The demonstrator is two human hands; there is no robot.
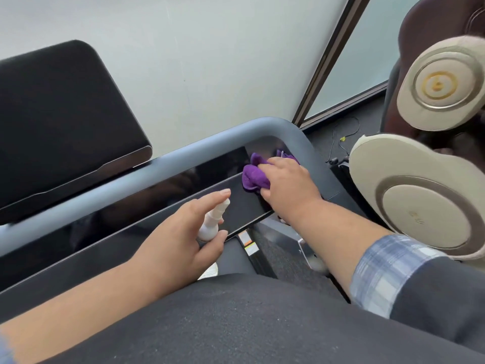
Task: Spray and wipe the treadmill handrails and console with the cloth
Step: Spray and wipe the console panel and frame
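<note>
Left hand (181,232) beside cloth-gripping right hand (286,190)

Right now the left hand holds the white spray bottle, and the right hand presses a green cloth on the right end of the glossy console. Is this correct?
Not quite: the cloth is purple, not green. The head view shows it. The rest holds: the left hand holds the white spray bottle, and the right hand presses the cloth on the console's right end.
</note>
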